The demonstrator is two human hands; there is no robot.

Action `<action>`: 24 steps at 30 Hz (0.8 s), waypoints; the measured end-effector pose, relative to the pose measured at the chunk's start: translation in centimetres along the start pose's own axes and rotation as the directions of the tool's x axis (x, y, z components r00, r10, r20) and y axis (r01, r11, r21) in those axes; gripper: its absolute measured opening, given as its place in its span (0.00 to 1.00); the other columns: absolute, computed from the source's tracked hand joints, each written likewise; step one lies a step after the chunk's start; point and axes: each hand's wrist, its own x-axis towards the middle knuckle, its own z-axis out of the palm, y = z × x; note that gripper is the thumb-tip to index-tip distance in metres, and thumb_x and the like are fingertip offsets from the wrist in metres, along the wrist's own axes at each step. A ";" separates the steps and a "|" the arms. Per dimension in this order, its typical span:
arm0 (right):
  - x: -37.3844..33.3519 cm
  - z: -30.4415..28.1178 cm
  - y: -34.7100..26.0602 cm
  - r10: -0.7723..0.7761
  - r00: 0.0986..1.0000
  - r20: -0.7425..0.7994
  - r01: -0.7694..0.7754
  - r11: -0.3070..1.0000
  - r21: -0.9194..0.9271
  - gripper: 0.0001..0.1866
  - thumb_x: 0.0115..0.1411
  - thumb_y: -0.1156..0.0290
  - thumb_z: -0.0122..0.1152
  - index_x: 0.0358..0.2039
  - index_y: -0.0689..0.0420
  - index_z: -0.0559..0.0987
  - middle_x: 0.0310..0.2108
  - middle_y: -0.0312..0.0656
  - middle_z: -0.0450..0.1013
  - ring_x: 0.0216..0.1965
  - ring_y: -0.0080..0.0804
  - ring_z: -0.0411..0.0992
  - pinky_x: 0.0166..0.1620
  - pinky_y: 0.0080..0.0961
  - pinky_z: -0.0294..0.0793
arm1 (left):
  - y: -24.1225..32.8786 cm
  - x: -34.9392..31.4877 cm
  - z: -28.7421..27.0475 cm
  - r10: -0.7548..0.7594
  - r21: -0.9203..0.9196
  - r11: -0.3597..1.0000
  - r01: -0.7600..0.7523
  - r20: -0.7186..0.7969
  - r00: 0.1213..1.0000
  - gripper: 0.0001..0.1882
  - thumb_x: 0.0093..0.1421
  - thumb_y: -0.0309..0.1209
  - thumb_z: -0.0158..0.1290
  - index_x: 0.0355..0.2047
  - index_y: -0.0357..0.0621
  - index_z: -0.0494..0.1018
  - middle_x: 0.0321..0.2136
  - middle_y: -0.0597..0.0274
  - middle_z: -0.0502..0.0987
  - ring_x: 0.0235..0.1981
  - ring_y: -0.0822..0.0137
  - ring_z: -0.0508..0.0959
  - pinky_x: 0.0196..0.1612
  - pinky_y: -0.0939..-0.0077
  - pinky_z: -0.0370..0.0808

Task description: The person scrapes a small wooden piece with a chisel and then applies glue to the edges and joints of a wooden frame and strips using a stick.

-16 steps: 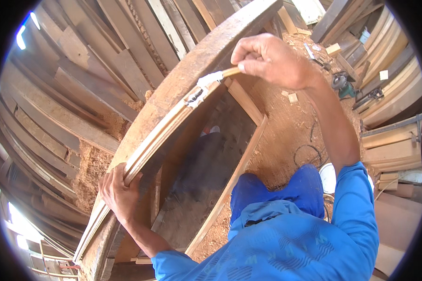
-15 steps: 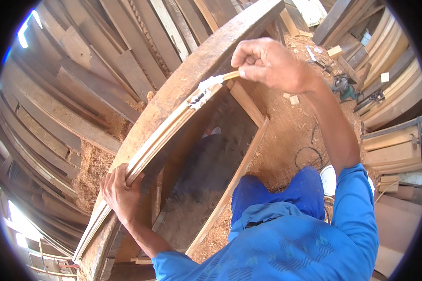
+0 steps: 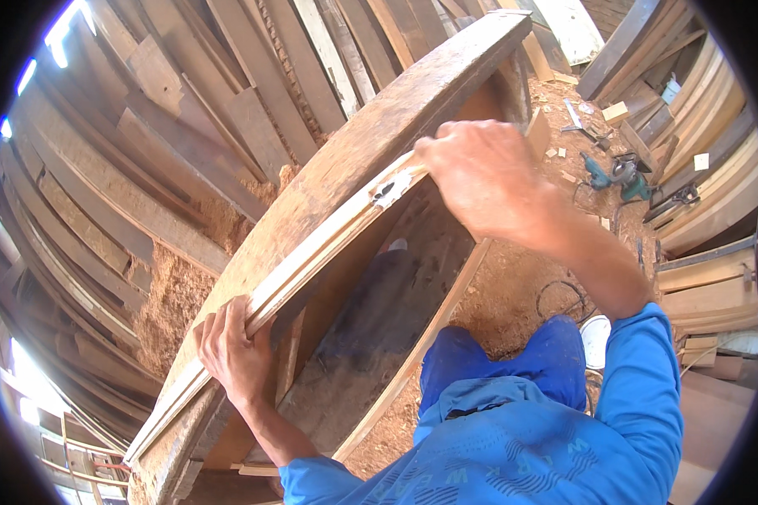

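Observation:
A long, pale wooden strip [image 3: 312, 263] lies along the near edge of a thick plank bench [image 3: 328, 189]. My left hand [image 3: 234, 353] is wrapped round the strip at its lower left part. White paste [image 3: 392, 189] is smeared near the strip's far end, around a dark hollow. Just beyond that paste, my right hand [image 3: 484, 172] is closed, palm down, its fingers pinched on a thin wooden stick that mostly hides under them. Whether the stick touches the strip cannot be made out.
Many boards [image 3: 177, 118] lean and lie behind the bench. Sawdust [image 3: 518, 290] covers the floor on the right, with a teal power tool [image 3: 627, 177], offcuts and a dark cable [image 3: 564, 299]. A white bucket [image 3: 595, 341] stands beside my leg. Stacked planks [image 3: 707, 282] line the right side.
My right hand has turned palm down and come lower, close over the strip's end. Less white paste stands up on the wood. My left hand keeps its hold on the strip.

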 end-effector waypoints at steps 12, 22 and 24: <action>-0.4 1.6 1.2 -0.256 0.946 -0.199 0.265 0.964 0.016 0.05 0.55 0.76 0.59 0.32 0.60 0.80 0.33 0.50 0.78 0.40 0.44 0.80 0.41 0.38 0.81 | -0.4 -0.6 0.5 0.017 -0.006 1.000 -0.018 -0.026 1.000 0.19 0.47 0.34 0.65 0.40 0.47 0.77 0.37 0.61 0.82 0.36 0.56 0.78 0.45 0.61 0.70; 0.5 1.0 -0.1 -0.287 0.935 -0.206 0.274 0.957 -0.090 0.05 0.56 0.78 0.56 0.28 0.60 0.80 0.30 0.50 0.76 0.35 0.45 0.80 0.40 0.38 0.81 | -0.5 0.7 0.0 0.022 -0.080 0.997 -0.021 0.014 1.000 0.20 0.44 0.36 0.68 0.38 0.46 0.77 0.34 0.62 0.82 0.35 0.57 0.78 0.44 0.62 0.70; -0.3 0.8 1.1 -0.174 0.938 -0.299 0.158 0.984 -0.077 0.05 0.55 0.78 0.56 0.29 0.59 0.80 0.30 0.48 0.77 0.36 0.45 0.80 0.39 0.39 0.80 | -0.8 0.5 0.0 0.024 -0.063 0.998 -0.022 0.029 0.999 0.20 0.44 0.36 0.68 0.38 0.47 0.77 0.33 0.62 0.82 0.34 0.57 0.77 0.43 0.62 0.69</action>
